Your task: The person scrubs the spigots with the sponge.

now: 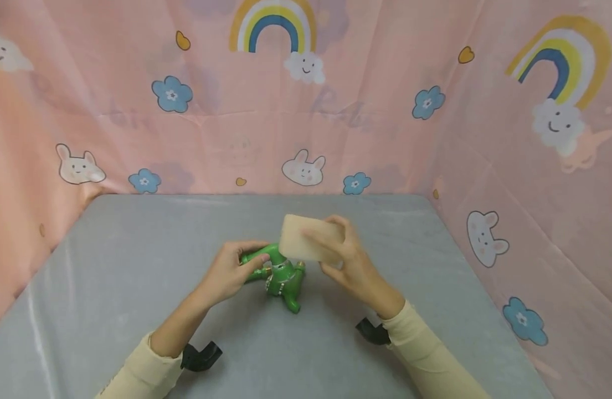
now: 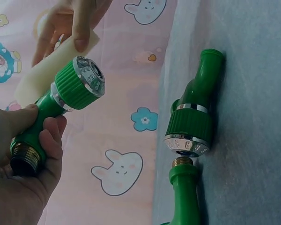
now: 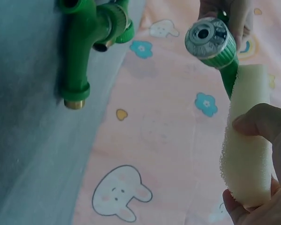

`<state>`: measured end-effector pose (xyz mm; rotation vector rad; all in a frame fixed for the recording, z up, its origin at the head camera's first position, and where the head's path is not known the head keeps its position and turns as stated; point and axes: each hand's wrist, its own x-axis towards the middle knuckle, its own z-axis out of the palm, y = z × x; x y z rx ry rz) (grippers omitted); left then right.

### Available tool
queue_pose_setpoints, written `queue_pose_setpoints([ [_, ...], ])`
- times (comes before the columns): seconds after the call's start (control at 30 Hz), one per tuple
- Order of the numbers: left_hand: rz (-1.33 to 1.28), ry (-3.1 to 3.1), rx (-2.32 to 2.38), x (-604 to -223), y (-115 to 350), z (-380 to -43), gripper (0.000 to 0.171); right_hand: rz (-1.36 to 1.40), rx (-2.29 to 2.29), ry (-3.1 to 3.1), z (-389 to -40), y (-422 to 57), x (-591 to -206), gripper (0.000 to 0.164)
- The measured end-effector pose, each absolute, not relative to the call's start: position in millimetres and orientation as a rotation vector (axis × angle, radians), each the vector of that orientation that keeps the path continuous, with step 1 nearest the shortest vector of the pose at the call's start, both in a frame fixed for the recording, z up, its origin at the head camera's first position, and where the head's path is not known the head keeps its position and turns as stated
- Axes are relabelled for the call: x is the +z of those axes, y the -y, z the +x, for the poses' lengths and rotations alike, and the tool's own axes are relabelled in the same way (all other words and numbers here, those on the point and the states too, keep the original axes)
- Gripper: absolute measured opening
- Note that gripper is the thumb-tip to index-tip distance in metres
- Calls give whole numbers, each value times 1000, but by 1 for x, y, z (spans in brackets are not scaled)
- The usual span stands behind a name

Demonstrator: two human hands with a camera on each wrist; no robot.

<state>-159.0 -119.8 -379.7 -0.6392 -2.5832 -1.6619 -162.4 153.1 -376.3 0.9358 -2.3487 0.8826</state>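
My left hand (image 1: 227,272) grips a green faucet (image 2: 47,112) by its body, thumb on one side and fingers curled round the other. The faucet has a ribbed collar, a silver numbered dial and a brass threaded end. A pale cream sponge (image 1: 306,238) is pinched between the thumb and fingers of my right hand (image 1: 355,266). In the right wrist view the sponge's upper end overlaps the held faucet's neck; whether they touch I cannot tell. Beneath the hands, more green faucets (image 1: 287,288) lie on the table, one with a silver dial (image 2: 189,124).
A grey cloth covers the table (image 1: 136,233). Pink printed curtain (image 1: 385,72) hangs behind it and along both sides. Black curved wrist mounts (image 1: 201,356) stick out from both sleeves just above the tabletop.
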Motion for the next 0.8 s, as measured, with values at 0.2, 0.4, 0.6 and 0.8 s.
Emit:
queue_pose_setpoints([
  [0.2,-581,2603,-1648,-377,123,-160,29,833,857,2365,-170,-165,-375,68],
  [0.4,-593,2633,-1580,-380,121,-159,30,847,1074,2350,-171,-170,-370,66],
  [0.6,-624,2653,-1524,-383,114,-157,29,975,1176,2360,-165,-159,-372,62],
  [0.8,-658,2599,-1499,-382,115,-156,27,997,1121,2434,-162,-155,-374,60],
])
